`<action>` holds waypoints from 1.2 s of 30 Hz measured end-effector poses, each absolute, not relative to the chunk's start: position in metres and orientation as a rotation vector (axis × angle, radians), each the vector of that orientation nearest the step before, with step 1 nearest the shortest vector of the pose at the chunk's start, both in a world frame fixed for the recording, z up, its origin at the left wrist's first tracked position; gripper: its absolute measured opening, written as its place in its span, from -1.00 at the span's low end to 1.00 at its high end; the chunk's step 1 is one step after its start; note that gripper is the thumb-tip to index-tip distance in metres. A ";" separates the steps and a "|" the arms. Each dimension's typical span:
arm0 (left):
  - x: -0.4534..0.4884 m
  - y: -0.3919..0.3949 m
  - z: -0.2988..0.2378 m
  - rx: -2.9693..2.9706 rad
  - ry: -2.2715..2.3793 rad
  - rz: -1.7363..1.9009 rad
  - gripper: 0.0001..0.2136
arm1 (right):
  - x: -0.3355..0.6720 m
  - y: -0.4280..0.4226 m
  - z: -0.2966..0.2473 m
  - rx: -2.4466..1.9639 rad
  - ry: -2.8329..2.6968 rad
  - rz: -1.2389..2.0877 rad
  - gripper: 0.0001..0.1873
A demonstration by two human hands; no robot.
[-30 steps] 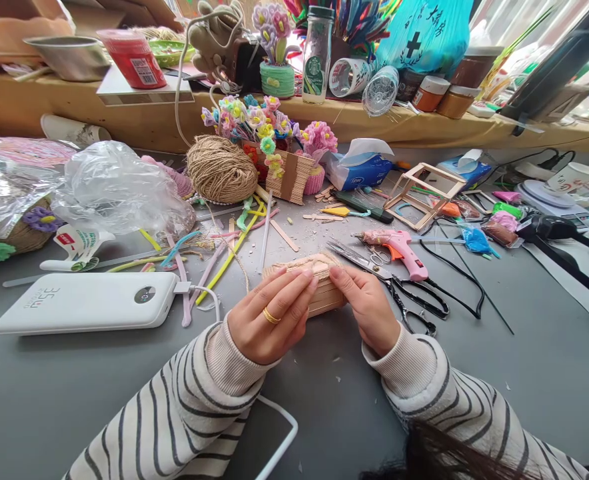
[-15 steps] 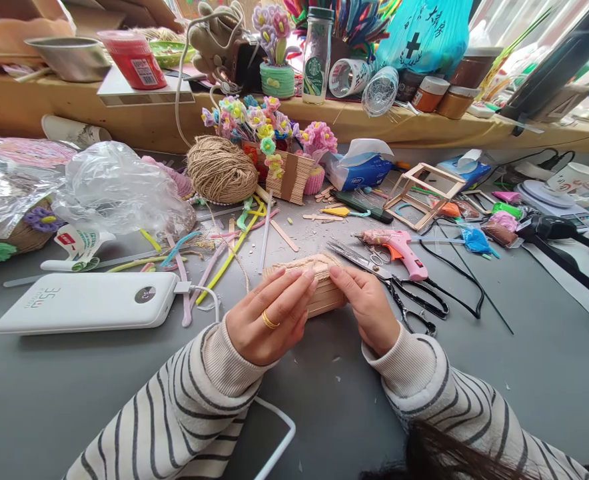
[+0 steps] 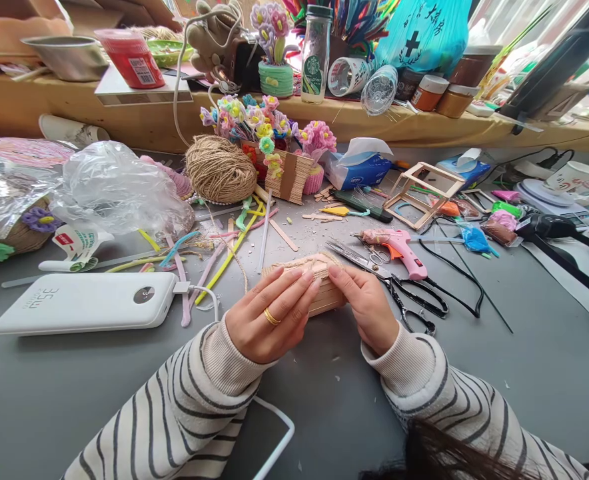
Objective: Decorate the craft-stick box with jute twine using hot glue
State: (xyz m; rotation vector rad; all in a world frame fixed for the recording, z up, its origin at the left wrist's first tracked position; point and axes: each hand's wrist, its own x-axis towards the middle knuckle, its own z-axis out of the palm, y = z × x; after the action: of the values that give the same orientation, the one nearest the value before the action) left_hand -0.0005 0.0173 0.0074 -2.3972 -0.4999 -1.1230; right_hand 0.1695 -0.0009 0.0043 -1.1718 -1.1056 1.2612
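Note:
A small box made of wooden craft sticks (image 3: 319, 280) rests on the grey table (image 3: 474, 373) in front of me. My left hand (image 3: 269, 315), with a gold ring, presses its fingers onto the box's top and near side. My right hand (image 3: 367, 307) grips the box's right end with curled fingers. Both hands are closed on the box. Black-handled scissors (image 3: 399, 293) lie just right of my right hand, and a pink glue gun (image 3: 399, 250) lies behind them.
A white power bank (image 3: 84, 310) with a cable lies at the left. Behind the box are pipe cleaners (image 3: 224, 250), a ball of twine (image 3: 219, 170), a flower basket (image 3: 279, 160), tissue packs (image 3: 359, 170) and a wooden stick frame (image 3: 424, 193). A cluttered shelf runs along the back.

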 end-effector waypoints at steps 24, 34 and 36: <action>0.002 0.015 0.005 -2.322 -0.568 -1.064 -0.72 | 0.171 0.001 -0.001 -1.116 -1.101 1.255 -0.71; 0.004 0.015 0.007 -2.308 -0.558 -1.080 -0.74 | 0.171 0.001 -0.001 -1.148 -1.128 1.242 -0.69; 0.004 0.015 0.006 -2.303 -0.559 -1.087 -0.74 | 0.171 0.001 -0.002 -1.152 -1.132 1.232 -0.70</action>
State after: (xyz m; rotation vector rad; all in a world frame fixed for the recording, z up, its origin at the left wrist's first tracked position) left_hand 0.0042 0.0148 0.0064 -2.3028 -0.5587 -1.0866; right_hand 0.1708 0.0011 -0.0021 -1.1520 -1.1321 1.2316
